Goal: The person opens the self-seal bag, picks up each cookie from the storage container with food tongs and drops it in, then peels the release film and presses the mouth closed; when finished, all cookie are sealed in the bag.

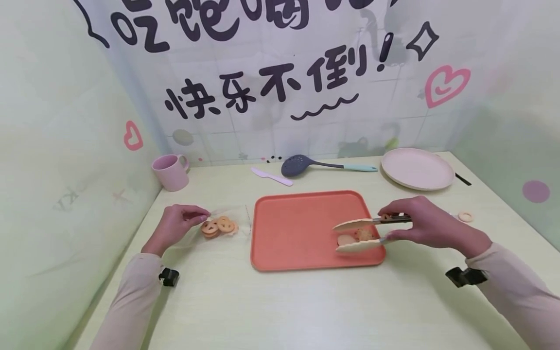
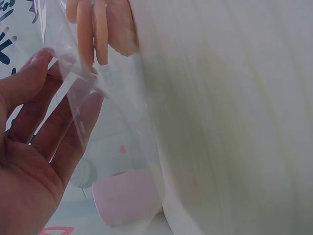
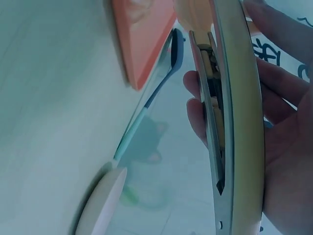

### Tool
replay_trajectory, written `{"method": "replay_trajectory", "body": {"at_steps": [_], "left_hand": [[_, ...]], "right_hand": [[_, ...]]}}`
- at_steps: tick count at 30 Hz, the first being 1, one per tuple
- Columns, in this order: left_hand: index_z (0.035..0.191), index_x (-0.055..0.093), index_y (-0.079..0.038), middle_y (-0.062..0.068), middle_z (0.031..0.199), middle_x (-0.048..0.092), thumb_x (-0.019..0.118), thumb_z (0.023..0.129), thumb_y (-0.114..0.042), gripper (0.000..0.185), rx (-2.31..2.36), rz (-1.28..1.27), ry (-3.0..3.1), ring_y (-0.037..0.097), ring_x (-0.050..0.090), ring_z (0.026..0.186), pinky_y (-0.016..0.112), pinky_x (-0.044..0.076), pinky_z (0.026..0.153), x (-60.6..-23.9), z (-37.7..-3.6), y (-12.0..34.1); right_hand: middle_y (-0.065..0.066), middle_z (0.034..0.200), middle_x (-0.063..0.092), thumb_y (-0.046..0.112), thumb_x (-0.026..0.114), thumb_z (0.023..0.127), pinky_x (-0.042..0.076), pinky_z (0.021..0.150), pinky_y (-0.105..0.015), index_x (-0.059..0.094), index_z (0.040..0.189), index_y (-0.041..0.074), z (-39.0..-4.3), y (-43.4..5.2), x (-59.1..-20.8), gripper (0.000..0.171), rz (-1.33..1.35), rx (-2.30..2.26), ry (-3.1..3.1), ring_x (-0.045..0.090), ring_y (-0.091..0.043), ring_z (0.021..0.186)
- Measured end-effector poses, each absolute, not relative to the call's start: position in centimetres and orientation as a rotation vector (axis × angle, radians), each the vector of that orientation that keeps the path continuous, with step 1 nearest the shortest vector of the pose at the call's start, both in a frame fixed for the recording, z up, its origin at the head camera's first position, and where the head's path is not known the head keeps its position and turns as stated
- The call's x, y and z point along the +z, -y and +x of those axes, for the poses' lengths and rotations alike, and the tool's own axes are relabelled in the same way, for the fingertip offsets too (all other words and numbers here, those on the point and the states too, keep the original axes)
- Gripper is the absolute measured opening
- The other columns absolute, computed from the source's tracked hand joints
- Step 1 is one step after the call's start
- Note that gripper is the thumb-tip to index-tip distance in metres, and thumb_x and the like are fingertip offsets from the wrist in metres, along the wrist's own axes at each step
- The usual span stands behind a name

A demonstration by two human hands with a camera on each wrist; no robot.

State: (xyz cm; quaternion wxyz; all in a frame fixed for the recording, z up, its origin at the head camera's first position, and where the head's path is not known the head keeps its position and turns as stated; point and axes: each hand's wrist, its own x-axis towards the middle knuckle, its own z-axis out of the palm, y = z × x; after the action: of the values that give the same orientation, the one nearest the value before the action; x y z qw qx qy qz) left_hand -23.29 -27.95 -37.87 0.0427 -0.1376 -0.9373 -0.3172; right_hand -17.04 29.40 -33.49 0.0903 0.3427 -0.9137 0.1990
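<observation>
- Head view: the right hand grips a pair of tongs by the handle end, fingers curled round both arms. The tips stand apart over the 4 o'clock corner of the orange tray, bracketing two biscuits on the tray without closing on them. If the tips close off-centre, a biscuit could skid across the smooth tray or crack.
- Head view: the left hand pinches the edge of a clear bag lying at 9 o'clock from the tray, with ring biscuits inside. The bag mouth looks nearly flat; a biscuit carried over could catch on the film and drop onto the table.
- Left wrist view: the fingers hold the film lightly, thumb side hidden. Such a thin grip could slip and let the bag sag shut.
- Right wrist view: the tongs lie against the palm, arms only slightly spread here; I cannot tell how firm the squeeze is. Too much pressure would likely crumble a biscuit.
- Head view: a loose ring lies at 3 o'clock of the right hand, where the sleeve could sweep it away.
</observation>
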Motion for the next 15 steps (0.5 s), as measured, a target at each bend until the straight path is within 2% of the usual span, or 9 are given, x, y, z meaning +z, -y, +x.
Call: {"method": "replay_trajectory", "body": {"at_steps": [15], "left_hand": [[0.104, 0.079, -0.009, 0.012, 0.102, 0.078, 0.072, 0.093, -0.012, 0.014, -0.967, -0.426, 2.861, 0.026, 0.075, 0.096, 0.016, 0.053, 0.076, -38.12, -23.34, 28.02]], "right_hand": [[0.014, 0.089, 0.073, 0.017, 0.092, 0.070, 0.055, 0.066, -0.022, 0.076, 0.098, 0.016, -16.98, -30.35, -33.37, 0.032, 1.039, 0.537, 2.714, 0.059, 0.009, 0.077]]}}
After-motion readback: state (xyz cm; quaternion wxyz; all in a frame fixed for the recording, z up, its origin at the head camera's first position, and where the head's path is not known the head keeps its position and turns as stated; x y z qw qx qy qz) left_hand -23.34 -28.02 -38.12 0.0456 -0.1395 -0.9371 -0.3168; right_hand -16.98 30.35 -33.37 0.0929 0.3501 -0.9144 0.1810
